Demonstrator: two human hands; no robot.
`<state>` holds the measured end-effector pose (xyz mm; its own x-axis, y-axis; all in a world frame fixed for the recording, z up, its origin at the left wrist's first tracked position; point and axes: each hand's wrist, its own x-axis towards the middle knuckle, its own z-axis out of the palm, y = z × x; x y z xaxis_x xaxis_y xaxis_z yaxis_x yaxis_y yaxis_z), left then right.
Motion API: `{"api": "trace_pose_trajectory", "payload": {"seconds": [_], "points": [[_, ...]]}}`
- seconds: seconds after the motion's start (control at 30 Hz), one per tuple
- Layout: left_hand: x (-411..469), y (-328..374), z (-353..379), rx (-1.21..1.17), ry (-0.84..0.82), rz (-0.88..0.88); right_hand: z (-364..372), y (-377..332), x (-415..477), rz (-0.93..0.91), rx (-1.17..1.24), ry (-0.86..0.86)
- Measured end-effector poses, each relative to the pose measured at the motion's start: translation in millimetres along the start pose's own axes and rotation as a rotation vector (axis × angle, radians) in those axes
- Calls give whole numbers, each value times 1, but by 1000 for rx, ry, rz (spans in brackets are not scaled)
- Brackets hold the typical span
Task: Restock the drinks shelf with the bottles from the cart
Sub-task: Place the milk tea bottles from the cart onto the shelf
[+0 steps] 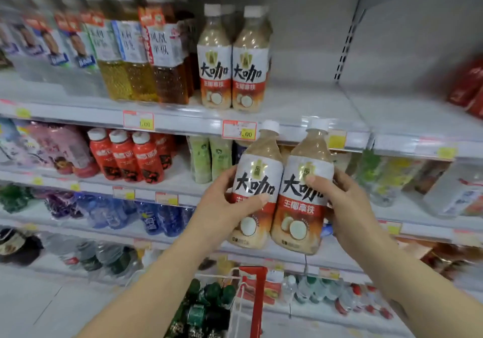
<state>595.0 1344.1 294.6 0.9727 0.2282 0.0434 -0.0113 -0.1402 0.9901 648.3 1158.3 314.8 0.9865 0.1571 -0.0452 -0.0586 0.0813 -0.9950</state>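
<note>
I hold two beige coconut latte bottles side by side in front of the shelving, both upright with white caps. My left hand (226, 207) grips the left latte bottle (257, 178) and my right hand (345, 204) grips the right latte bottle (304, 207). Two matching latte bottles (231, 66) stand on the upper shelf (300, 126), with bare shelf to their right. The cart (251, 301), white wire with a red handle, is at the bottom centre and holds several dark green bottles (203, 309).
Tea bottles (141, 60) stand left of the shelved latte bottles. Red bottles (125, 154) and green bottles (209, 157) fill the shelf below, blue water bottles (156, 215) lower down. Red packs (467, 86) sit at the far right. Price tags line the shelf edges.
</note>
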Motion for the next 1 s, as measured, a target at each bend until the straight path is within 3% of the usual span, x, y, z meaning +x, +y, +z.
{"api": "trace_pose_trajectory", "payload": {"seconds": [0.2, 0.43, 0.7, 1.0], "points": [[22, 52, 5, -128, -55, 72, 1, -59, 18, -43, 111, 32], [40, 80, -15, -94, 24, 119, 16, -107, 64, -204, 92, 139], [59, 88, -25, -138, 143, 102, 24, -115, 145, -294, 80, 129], [82, 88, -11, -124, 289, 113, 26, -108, 219, -490, -305, -24]]}}
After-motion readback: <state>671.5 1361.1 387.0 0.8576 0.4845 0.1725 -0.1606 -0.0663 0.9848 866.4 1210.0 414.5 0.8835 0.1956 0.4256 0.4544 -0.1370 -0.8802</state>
